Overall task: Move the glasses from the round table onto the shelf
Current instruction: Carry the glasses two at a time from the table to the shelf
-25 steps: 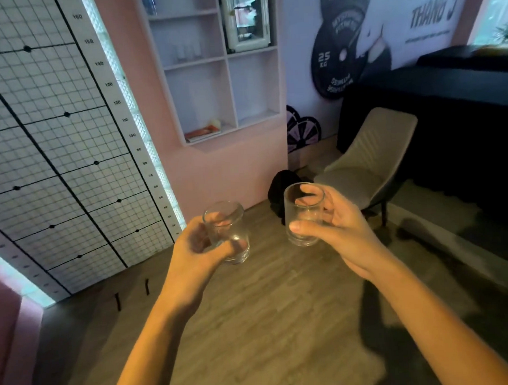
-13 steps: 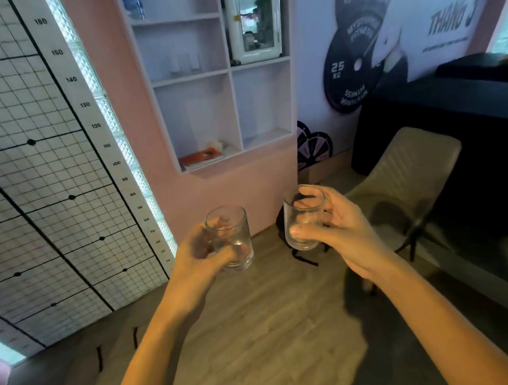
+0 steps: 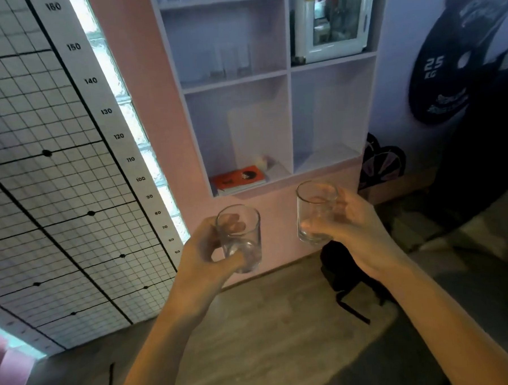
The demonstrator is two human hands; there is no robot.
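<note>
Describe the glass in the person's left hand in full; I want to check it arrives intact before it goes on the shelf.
The glass in the left hand is a short, clear, straight-sided tumbler with a thick base, and it looks empty. No crack or chip shows, though the view is slightly blurred. It is held roughly upright in mid-air in front of the pink wall, below the shelf. The left hand wraps it, thumb across the lower front, fingers visible through the glass behind. Nothing else touches it.

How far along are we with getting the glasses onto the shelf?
Done: a few clear glasses seem to stand already in an upper shelf compartment, though they are faint. In hand: the left hand holds one glass, the right hand another glass, both upright. Left: setting these two on the shelf.
</note>
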